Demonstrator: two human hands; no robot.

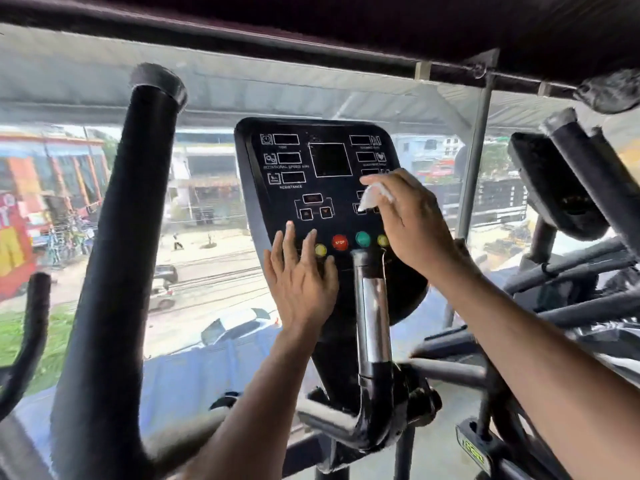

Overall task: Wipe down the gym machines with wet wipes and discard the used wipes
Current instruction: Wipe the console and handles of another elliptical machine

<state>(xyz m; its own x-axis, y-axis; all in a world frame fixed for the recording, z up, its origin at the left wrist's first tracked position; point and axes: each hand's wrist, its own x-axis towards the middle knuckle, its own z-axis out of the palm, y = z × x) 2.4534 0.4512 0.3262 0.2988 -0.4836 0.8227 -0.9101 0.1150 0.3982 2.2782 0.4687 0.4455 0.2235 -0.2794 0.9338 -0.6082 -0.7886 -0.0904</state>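
Pinching crumpled white wipe (372, 199) | right hand (412, 223) | glossy black console (322, 188)

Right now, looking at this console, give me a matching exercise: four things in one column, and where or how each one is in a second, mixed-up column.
Things:
1. left hand
2. right hand
3. STOP button
4. chrome post

Place or state:
A. red, between a yellow and a green button
B. holds a white wipe against the console
C. upright, below the button row
D. fingers straight, flat on the console's lower left

Pairs: 1-D, 2-B, 3-A, 4-C
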